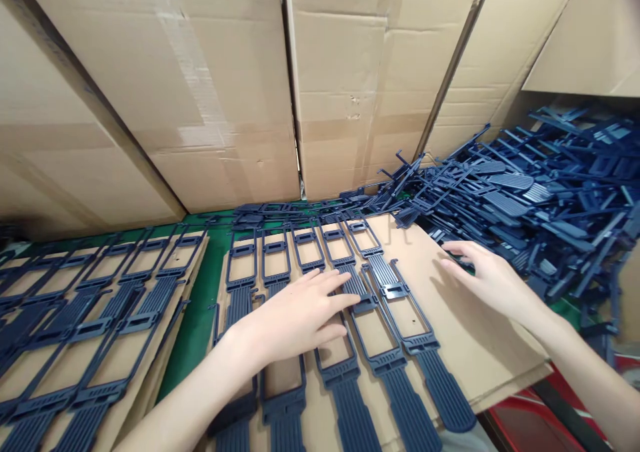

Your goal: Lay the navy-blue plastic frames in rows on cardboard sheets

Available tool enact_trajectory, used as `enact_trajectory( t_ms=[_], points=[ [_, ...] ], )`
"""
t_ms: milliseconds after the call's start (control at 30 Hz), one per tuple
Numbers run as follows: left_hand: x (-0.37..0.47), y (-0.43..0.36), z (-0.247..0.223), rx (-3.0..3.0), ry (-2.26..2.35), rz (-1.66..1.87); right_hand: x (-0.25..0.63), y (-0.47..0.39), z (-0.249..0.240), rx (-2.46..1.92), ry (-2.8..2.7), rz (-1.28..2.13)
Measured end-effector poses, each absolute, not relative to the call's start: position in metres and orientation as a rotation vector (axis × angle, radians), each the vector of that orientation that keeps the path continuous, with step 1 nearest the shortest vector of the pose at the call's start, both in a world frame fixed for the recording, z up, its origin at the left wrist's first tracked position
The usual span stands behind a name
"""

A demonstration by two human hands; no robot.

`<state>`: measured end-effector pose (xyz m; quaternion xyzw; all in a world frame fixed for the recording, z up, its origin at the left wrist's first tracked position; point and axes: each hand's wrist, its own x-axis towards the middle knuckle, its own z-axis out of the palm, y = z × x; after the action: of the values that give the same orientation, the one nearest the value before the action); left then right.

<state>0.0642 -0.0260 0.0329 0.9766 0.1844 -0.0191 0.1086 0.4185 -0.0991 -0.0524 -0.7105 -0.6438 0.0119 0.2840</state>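
Observation:
Dark blue plastic parts, each with a rectangular frame and a ribbed, paddle-like end, lie in two overlapping rows on a cardboard sheet (440,292). My left hand (305,312) is over the middle of these rows, palm down with fingers stretched out, and it hides parts of several pieces. Close to its fingertips lies one blue plastic part (377,335); whether they touch it I cannot tell. At the sheet's right edge, beside a heap of loose blue plastic parts (505,192), is my right hand (483,279). Its thumb and fingers are apart, with nothing visible between them.
A second cardboard sheet (145,372) on the left carries more parts in rows. Green table surface (193,332) shows between the sheets. Large cardboard boxes (230,92) stand along the back like a wall. Something red (525,422) is below the sheet at lower right.

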Motion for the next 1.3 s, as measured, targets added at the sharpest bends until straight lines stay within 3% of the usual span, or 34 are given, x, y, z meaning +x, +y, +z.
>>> enact_trajectory(
  t_ms=[300, 533, 800, 1033, 1300],
  points=[
    [0.042, -0.015, 0.058, 2.821, 0.750, 0.007, 0.434, -0.099, -0.082, -1.997, -1.511, 0.407],
    [0.041, -0.014, 0.064, 2.796, 0.794, -0.041, 0.429, -0.093, -0.053, -2.054, -1.599, 0.212],
    [0.038, -0.015, 0.065, 2.778, 0.808, -0.017, 0.429, -0.039, -0.015, -1.878, -1.527, 0.230],
    [0.034, -0.015, 0.062, 2.784, 0.760, 0.081, 0.423, 0.010, -0.034, -1.633, -1.300, 0.627],
    [0.034, -0.022, 0.069, 2.773, 0.781, 0.048, 0.405, 0.038, -0.042, -1.361, -1.086, 0.701]
  ],
)
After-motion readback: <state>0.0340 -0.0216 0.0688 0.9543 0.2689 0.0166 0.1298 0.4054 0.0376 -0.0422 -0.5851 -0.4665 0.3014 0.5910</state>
